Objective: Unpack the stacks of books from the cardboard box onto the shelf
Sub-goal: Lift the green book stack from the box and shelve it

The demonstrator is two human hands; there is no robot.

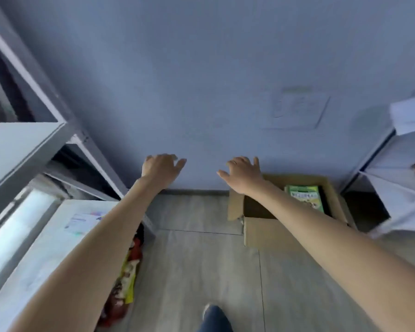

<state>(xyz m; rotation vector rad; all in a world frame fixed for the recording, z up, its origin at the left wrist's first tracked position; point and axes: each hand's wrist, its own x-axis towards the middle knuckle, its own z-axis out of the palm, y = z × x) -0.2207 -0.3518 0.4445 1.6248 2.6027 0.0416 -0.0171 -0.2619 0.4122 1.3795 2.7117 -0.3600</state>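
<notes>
An open cardboard box [268, 230] stands on the floor by the wall, right of centre. A book with a green cover [304, 196] lies inside it at the far right. My right hand [243, 174] is stretched forward above the box's far left corner, fingers apart and holding nothing. My left hand [161, 167] reaches out level with it, further left in front of the wall, also empty with spread fingers. A grey metal shelf [31, 140] rises at the left. Colourful books [126, 279] show under its white lower board.
A white board [46, 255] with a printed sheet lies low at the left. Another white shelf unit [398, 178] stands at the right edge. A wall outlet plate [295, 111] sits above the box. My foot [215, 317] rests on the grey floor.
</notes>
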